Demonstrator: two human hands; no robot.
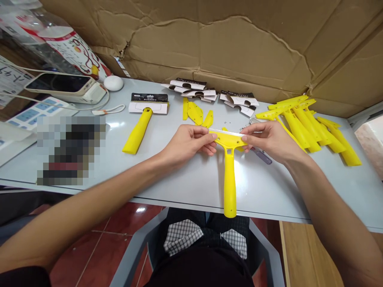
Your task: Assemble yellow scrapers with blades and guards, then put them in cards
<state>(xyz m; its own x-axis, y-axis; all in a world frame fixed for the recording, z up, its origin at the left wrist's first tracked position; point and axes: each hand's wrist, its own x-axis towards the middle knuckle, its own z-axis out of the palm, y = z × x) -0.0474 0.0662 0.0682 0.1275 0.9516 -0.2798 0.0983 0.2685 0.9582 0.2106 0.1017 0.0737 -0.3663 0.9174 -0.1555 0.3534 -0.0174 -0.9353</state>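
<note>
Left grip [190, 142] and right grip [271, 139] pinch the scraper [229, 179] at both head ends, presumably for balance. Yellow handles [307, 131] lie to the scraper's right.

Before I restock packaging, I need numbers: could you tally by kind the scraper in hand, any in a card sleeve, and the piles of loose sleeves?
Held yellow scraper: 1
Card-sleeved yellow scraper: 1
Piles of loose sleeves, left pile and right pile: 2
Total: 4

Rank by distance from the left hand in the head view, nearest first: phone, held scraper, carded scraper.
1. Held scraper: in the left hand
2. Carded scraper: to the hand's left
3. Phone: farther left, toward the back
</note>
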